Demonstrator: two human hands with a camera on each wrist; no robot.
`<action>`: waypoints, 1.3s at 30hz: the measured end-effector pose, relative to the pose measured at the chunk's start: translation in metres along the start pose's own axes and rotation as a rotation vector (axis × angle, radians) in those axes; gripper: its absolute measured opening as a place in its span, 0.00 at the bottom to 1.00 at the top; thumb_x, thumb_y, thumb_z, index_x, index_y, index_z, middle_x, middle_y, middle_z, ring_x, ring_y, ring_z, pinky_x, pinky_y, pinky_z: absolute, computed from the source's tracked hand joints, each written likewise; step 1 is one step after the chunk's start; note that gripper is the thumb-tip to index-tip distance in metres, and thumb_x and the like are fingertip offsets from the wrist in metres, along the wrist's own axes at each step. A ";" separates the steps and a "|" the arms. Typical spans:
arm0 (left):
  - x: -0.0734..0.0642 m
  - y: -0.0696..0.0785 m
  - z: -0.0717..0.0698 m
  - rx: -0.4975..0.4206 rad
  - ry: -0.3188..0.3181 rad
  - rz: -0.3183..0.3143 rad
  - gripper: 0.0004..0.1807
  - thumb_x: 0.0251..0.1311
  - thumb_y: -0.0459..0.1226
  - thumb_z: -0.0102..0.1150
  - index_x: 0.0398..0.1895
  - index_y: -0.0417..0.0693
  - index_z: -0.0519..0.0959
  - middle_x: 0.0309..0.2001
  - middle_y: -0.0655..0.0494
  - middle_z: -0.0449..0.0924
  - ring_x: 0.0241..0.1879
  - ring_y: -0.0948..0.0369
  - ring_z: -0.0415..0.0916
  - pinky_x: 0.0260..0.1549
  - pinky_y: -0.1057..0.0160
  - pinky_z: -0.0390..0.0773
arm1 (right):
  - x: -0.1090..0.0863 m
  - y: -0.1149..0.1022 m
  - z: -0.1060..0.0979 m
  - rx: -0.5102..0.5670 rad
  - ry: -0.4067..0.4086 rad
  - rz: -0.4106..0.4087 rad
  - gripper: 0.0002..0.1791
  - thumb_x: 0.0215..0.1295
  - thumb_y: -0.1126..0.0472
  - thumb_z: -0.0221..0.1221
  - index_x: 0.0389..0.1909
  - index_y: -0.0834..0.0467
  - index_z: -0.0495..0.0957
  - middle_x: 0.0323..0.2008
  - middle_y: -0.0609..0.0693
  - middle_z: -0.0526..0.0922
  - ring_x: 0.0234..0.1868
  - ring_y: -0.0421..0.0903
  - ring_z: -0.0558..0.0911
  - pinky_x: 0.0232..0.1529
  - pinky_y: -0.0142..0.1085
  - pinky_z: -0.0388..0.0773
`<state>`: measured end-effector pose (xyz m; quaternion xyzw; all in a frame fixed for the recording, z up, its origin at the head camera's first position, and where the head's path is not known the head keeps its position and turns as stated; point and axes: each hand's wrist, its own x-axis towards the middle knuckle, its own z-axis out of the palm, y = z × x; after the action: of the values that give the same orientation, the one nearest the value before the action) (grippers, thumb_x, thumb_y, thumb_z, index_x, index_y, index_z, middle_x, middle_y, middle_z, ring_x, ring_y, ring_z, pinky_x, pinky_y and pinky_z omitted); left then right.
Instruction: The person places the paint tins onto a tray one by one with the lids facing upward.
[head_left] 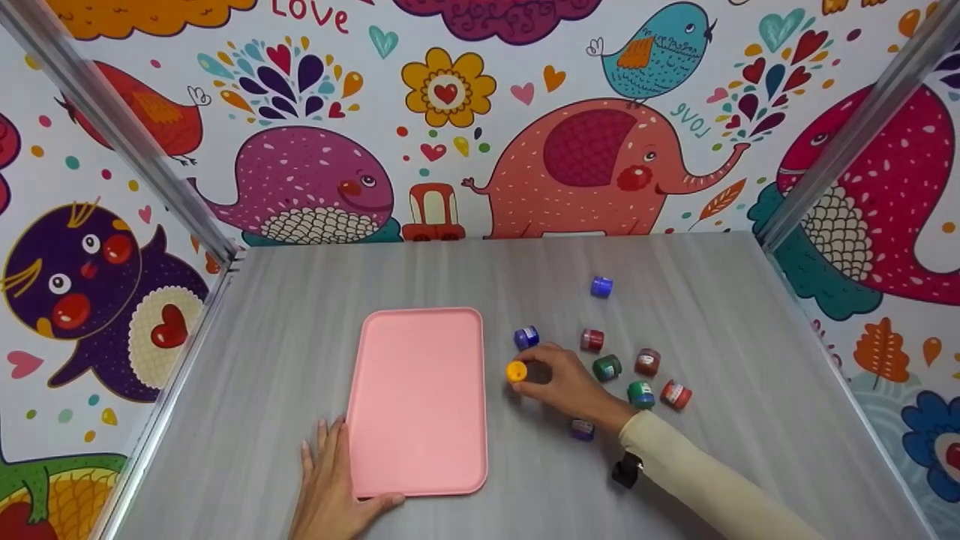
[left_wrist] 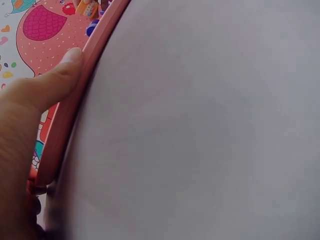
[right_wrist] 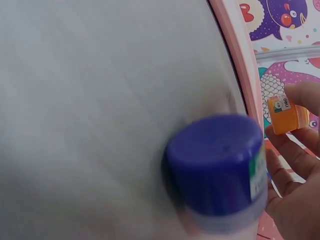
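Observation:
A pink tray (head_left: 418,401) lies flat on the table. My left hand (head_left: 334,480) rests at its near left corner, fingers stretched along the left side and thumb touching the near edge. In the left wrist view that thumb (left_wrist: 62,75) lies against the tray's rim (left_wrist: 75,107). My right hand (head_left: 559,379) pinches a small orange paint jar (head_left: 517,371) between thumb and fingers, just right of the tray. The right wrist view shows the orange jar's printed label. A blue paint jar (head_left: 526,337) stands just beyond the right hand, and a purple jar (head_left: 582,429) lies nearer me.
Several more small jars are scattered to the right: dark red (head_left: 592,340), dark green (head_left: 607,367), brown (head_left: 647,361), green (head_left: 641,394) and red (head_left: 676,394). Another blue jar (head_left: 601,286) sits farther back. Printed panels and metal posts (head_left: 847,135) border the grey table (head_left: 285,322).

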<state>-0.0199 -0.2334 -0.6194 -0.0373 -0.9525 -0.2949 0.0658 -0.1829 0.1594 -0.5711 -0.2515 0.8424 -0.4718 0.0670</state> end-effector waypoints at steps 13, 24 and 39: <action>-0.003 -0.002 0.008 0.010 0.020 0.009 0.80 0.46 0.72 0.80 0.86 0.28 0.49 0.83 0.22 0.52 0.82 0.20 0.41 0.81 0.31 0.22 | 0.010 -0.008 0.034 0.058 -0.040 -0.056 0.17 0.70 0.54 0.77 0.58 0.49 0.88 0.53 0.37 0.86 0.57 0.44 0.81 0.66 0.45 0.80; -0.004 -0.002 0.007 0.008 -0.009 -0.046 0.81 0.47 0.75 0.77 0.88 0.32 0.47 0.85 0.26 0.50 0.84 0.24 0.39 0.82 0.34 0.22 | 0.018 -0.018 0.062 0.038 -0.050 -0.111 0.17 0.70 0.57 0.77 0.56 0.47 0.87 0.51 0.39 0.83 0.56 0.47 0.78 0.60 0.40 0.83; -0.003 0.001 0.006 0.020 -0.044 -0.073 0.81 0.47 0.75 0.76 0.87 0.31 0.47 0.86 0.26 0.49 0.84 0.25 0.39 0.83 0.36 0.21 | 0.025 -0.028 0.085 0.038 -0.092 -0.172 0.17 0.69 0.59 0.77 0.56 0.51 0.87 0.51 0.45 0.81 0.55 0.45 0.77 0.57 0.35 0.83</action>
<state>-0.0178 -0.2296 -0.6242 -0.0083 -0.9574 -0.2865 0.0346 -0.1644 0.0705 -0.5917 -0.3429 0.8046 -0.4797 0.0698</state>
